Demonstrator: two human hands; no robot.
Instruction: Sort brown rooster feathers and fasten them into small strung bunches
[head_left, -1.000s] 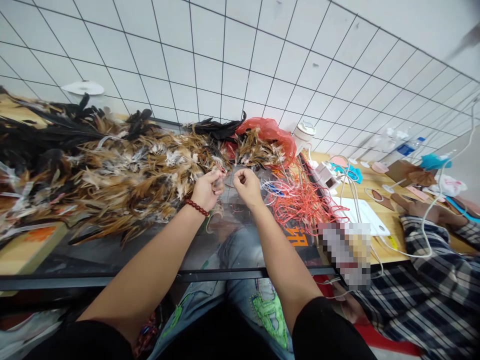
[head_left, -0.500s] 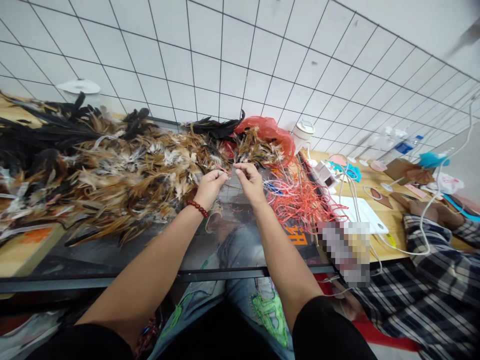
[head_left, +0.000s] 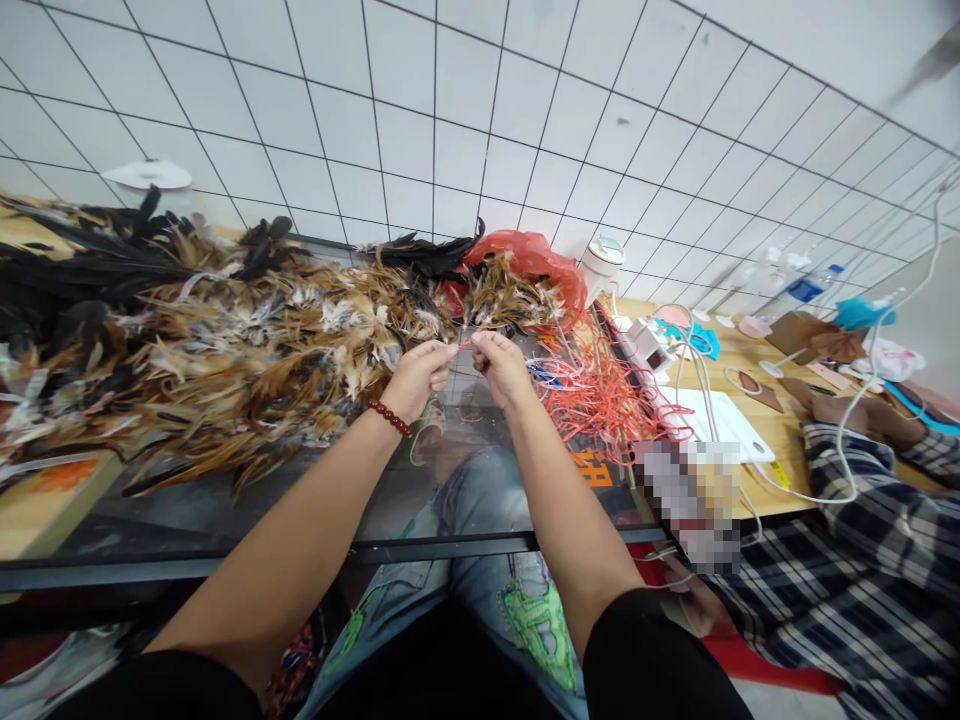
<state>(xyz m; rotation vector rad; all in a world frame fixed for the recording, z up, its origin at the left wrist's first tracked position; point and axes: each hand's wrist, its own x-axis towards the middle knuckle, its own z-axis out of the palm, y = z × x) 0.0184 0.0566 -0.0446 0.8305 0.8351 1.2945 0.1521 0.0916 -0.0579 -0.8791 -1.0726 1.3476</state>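
The left hand point(head_left: 422, 378) and right hand point(head_left: 501, 368) almost touch, fingers curled, both pinching a thin red cord point(head_left: 464, 345) between them, arms stretched forward over the tabletop point(head_left: 405, 492). Just beyond the right hand, a red plastic bag point(head_left: 532, 255) lies open around brown feathers point(head_left: 510, 293); tangled red strands point(head_left: 600, 400) lie right of that hand, a feather heap point(head_left: 262, 350) left of the left hand.

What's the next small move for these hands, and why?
Perhaps draw the right hand gently away from the left hand to tension the thin reddish strand: it appears to span the small gap between the two pinching hands.
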